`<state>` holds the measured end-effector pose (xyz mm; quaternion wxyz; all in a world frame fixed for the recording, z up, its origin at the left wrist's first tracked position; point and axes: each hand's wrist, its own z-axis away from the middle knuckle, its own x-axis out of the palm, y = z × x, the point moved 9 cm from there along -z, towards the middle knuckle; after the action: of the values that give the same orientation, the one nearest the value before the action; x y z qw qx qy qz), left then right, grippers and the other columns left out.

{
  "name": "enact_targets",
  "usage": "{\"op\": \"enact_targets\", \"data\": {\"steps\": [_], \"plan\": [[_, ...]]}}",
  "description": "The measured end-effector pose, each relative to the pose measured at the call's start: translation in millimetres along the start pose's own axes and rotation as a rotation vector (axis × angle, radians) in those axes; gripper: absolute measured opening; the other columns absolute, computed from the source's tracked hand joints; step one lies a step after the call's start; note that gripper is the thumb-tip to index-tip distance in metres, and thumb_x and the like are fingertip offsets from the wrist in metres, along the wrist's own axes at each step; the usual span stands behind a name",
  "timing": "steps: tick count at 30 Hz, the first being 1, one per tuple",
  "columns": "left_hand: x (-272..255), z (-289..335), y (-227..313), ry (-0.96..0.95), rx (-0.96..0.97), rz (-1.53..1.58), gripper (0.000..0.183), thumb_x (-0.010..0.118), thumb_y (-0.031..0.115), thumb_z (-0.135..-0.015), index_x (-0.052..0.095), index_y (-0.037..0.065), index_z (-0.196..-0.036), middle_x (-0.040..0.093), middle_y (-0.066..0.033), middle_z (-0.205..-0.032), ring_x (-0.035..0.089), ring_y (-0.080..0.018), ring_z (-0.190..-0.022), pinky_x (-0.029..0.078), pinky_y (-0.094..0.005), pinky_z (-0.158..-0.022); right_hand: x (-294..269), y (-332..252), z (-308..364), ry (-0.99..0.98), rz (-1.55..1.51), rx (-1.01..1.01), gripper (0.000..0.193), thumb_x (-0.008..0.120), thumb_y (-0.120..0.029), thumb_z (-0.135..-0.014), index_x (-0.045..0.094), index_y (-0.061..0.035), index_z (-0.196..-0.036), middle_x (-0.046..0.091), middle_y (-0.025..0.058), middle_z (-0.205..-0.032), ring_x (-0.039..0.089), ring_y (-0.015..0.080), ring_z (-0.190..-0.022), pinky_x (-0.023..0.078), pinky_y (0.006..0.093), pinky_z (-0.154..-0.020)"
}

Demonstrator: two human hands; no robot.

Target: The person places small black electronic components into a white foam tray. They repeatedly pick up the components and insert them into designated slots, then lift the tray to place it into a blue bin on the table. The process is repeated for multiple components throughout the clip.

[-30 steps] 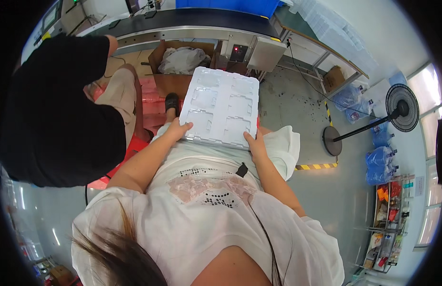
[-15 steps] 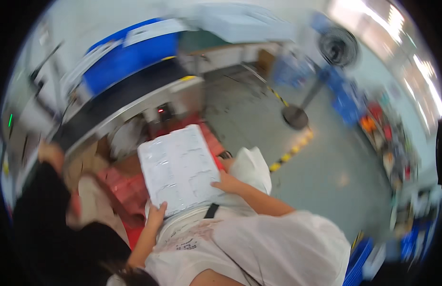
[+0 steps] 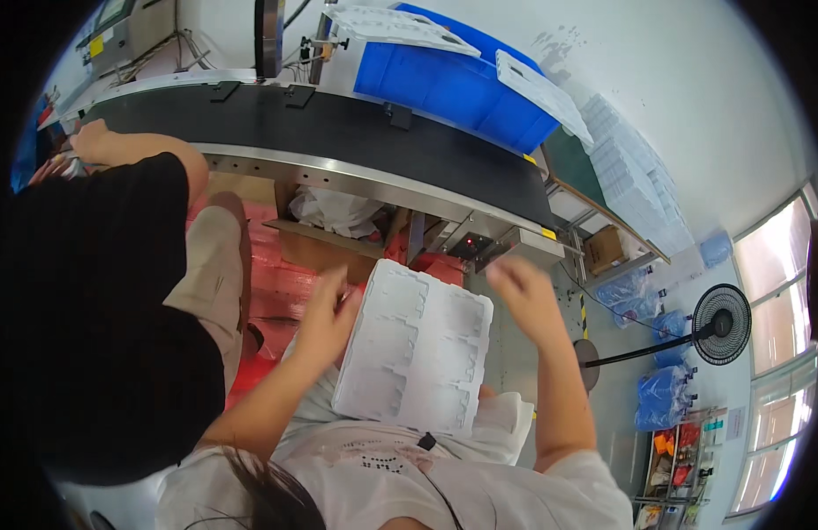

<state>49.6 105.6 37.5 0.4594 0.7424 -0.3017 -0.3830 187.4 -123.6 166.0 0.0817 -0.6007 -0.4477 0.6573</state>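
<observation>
A white moulded plastic tray [image 3: 440, 344] with shallow compartments rests on my lap. My left hand [image 3: 332, 314] is beside its left edge, thumb and fingers apart; I cannot tell whether it touches the tray. Raised off the tray's upper right side, my right hand [image 3: 525, 296] hangs in the air near the end of the conveyor. Its fingers look curled but are smeared by motion, and nothing shows in them.
A black conveyor belt [image 3: 320, 132] runs across in front of me, with a blue crate [image 3: 453, 93] behind it. Cardboard boxes [image 3: 325, 252] stand below. At left, a person in black [image 3: 109, 291] reaches over the belt. A fan [image 3: 720, 325] stands at right.
My view has swung left toward the conveyor. Both hands gripped the tray's edges before; now the right is lifted away and the left has loosened beside it. The tray stays on my lap.
</observation>
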Motion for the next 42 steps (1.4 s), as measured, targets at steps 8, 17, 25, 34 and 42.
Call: {"op": "enact_targets", "data": {"steps": [8, 17, 25, 34, 42], "plan": [[-55.7, -270.1, 55.7, 0.785, 0.43, -0.609, 0.047, 0.059, 0.035, -0.087, 0.051, -0.001, -0.117, 0.045, -0.0215, -0.124, 0.045, -0.0402, -0.112, 0.037, -0.047, -0.094, 69.0, -22.5, -259.6, 0.27, 0.622, 0.011, 0.053, 0.051, -0.05, -0.086, 0.065, -0.0008, -0.103, 0.055, 0.0207, -0.112, 0.053, 0.0367, -0.107, 0.046, 0.0456, -0.079], [-10.7, -314.1, 16.7, 0.312, 0.022, -1.033, 0.033, 0.064, 0.027, -0.082, 0.061, 0.002, -0.104, 0.061, -0.0191, -0.103, 0.059, -0.0331, -0.098, 0.046, -0.0467, -0.084, 26.5, 34.6, -249.3, 0.841, 0.255, -0.274, 0.014, 0.064, -0.014, -0.08, 0.057, -0.0013, -0.083, 0.062, 0.0183, -0.073, 0.063, 0.0313, -0.076, 0.048, 0.0405, -0.069], [14.3, -205.0, 82.8, 0.068, 0.328, -0.107, 0.029, 0.065, 0.024, -0.082, 0.06, 0.002, -0.101, 0.062, -0.0134, -0.093, 0.059, -0.0254, -0.089, 0.045, -0.0373, -0.08, 0.8, 50.7, -74.2, 0.017, -0.358, 0.055, 0.025, 0.072, -0.003, -0.071, 0.063, -0.0067, -0.094, 0.057, -0.0026, -0.076, 0.051, 0.0046, -0.066, 0.039, 0.0184, -0.056], [152.9, -103.7, -18.3, -0.703, 0.133, -0.131, 0.019, 0.064, 0.004, -0.077, 0.064, 0.004, -0.095, 0.065, -0.0137, -0.087, 0.062, -0.0267, -0.081, 0.048, -0.0335, -0.073, 92.9, 217.0, -3.6, -0.484, -0.106, 0.506, 0.035, 0.067, -0.009, -0.078, 0.061, -0.0091, -0.112, 0.057, 0.0047, -0.087, 0.056, 0.0132, -0.075, 0.047, 0.0282, -0.063], [165.2, -54.7, -46.3, -0.545, 0.369, -0.623, 0.04, 0.058, 0.017, -0.085, 0.054, 0.01, -0.124, 0.048, -0.0113, -0.125, 0.044, -0.0297, -0.117, 0.032, -0.0487, -0.099, 118.3, 172.4, 57.3, 0.052, 0.61, -0.064, 0.051, 0.065, -0.023, -0.08, 0.052, -0.0044, -0.126, 0.048, 0.0131, -0.129, 0.045, 0.0302, -0.117, 0.035, 0.0474, -0.096]]}}
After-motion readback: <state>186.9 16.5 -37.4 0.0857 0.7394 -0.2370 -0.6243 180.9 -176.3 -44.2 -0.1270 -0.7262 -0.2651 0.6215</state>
